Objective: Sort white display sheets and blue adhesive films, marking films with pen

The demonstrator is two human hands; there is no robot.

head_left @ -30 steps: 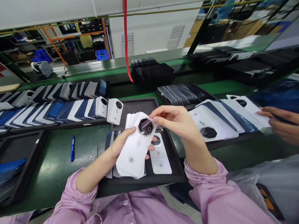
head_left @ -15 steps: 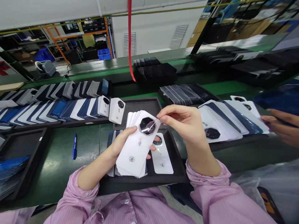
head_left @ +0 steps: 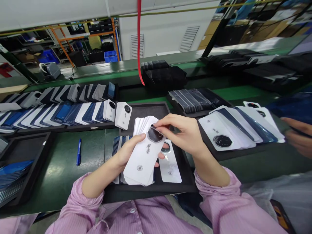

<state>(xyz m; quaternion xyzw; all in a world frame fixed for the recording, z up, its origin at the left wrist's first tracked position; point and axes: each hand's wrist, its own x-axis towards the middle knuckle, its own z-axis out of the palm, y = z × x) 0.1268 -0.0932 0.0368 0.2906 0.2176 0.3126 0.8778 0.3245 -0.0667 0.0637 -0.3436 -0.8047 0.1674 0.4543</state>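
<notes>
Holding item: stack of white back covers point(head_left: 142, 159), fanned, gripped in the left hand point(head_left: 126, 151) with the thumb across the near face and the fingers curled under the far edge. The stack is held above the black tray point(head_left: 146, 110), at the middle of the counter point(head_left: 63, 162).

Top cover: glossy white, small printed marks, dark octagonal camera window point(head_left: 154, 135) at its upper end.

Right hand point(head_left: 185, 133): thumb and forefinger closed together at the window's upper rim. Whether they nip a film or only press cannot be told.

Handling, as judged: each cover is thin, light and stiff, and the smooth faces are likely to slide on one another. A hold by the long edges looks surest. The glossy window would probably take fingermarks and scratches.

Adjacent:
- single white cover point(head_left: 170, 164), flat in the tray, just beside the stack
- blue pen point(head_left: 78, 152), on the counter to the left, well apart
- rows of covers point(head_left: 60, 113), white and blue, leaning in trays at far left
- overlapped covers point(head_left: 234, 126) in a tray at right
- a co-worker's hand point(head_left: 299, 136) near them, blurred
</notes>
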